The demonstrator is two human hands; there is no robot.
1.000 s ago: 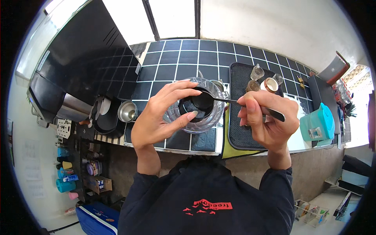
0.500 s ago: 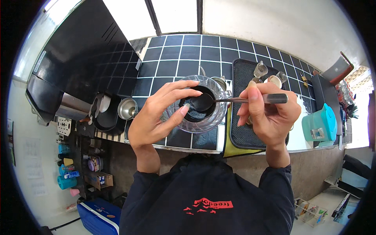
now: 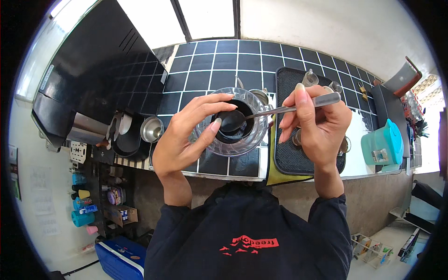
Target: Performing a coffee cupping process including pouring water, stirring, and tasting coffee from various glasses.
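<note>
My right hand (image 3: 322, 128) pinches the metal spoon (image 3: 280, 110) by its handle, thumb and fingers pressed together. The dark bowl of the spoon slants down into a round black cup (image 3: 250, 123). That cup sits within a wide, clear ribbed vessel (image 3: 228, 151) on the black tiled counter. Curled over the black cup's left rim is my left hand (image 3: 179, 135), thumb on the near side and fingers on the far side. Dark contents show low in the cup, partly hidden by the spoon.
Right of the vessel lies a black tray (image 3: 285, 154) with small glass pitchers (image 3: 310, 78), over a yellow-green cloth (image 3: 275, 179). A metal cup (image 3: 151, 129) stands at left, beside a large black machine (image 3: 102, 70). A turquoise-lidded container (image 3: 382, 144) stands at far right.
The spoon's bowl has shifted left and slightly nearer inside the black cup, and its handle end tilts up more. My right hand moved slightly left; my left hand keeps its hold.
</note>
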